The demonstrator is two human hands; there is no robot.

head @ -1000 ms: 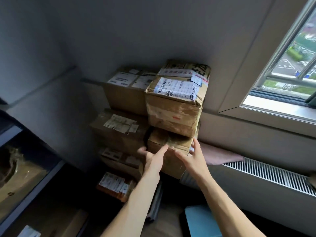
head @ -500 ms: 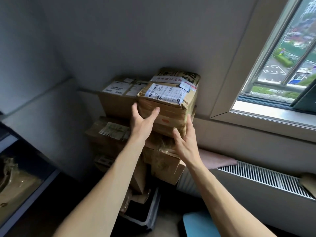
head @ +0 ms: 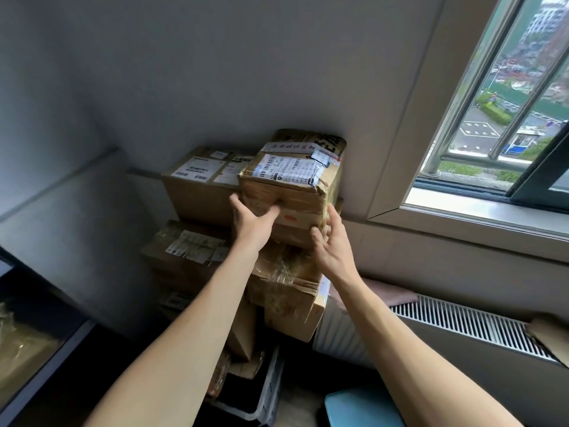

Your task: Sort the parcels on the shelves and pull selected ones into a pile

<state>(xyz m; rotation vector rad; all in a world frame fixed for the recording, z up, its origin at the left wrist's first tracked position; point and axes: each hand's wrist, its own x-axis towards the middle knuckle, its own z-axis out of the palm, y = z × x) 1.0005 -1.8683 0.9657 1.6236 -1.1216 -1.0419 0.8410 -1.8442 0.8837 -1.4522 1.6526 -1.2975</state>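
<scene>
A stack of taped cardboard parcels stands in the corner. The top parcel (head: pixel 292 183) carries a white shipping label and sits on a crumpled parcel (head: pixel 286 285) below it. My left hand (head: pixel 251 223) presses flat against the top parcel's front left face, thumb stretched across the front. My right hand (head: pixel 331 245) touches its lower right corner with straight fingers. Behind and to the left sits a larger labelled box (head: pixel 200 189), with another labelled box (head: pixel 184 254) under it.
A window (head: pixel 505 127) with its sill lies at the right. A white radiator (head: pixel 462 322) runs below it, with a pink cloth (head: pixel 388 294) on its left end. A dark crate (head: pixel 264 396) and a blue seat (head: pixel 360 408) stand near the floor. A dark shelf unit (head: pixel 37 343) is at left.
Both hands rose from the lower crumpled parcel to the top labelled parcel and now rest against its front and right corner. The view tilted upward.
</scene>
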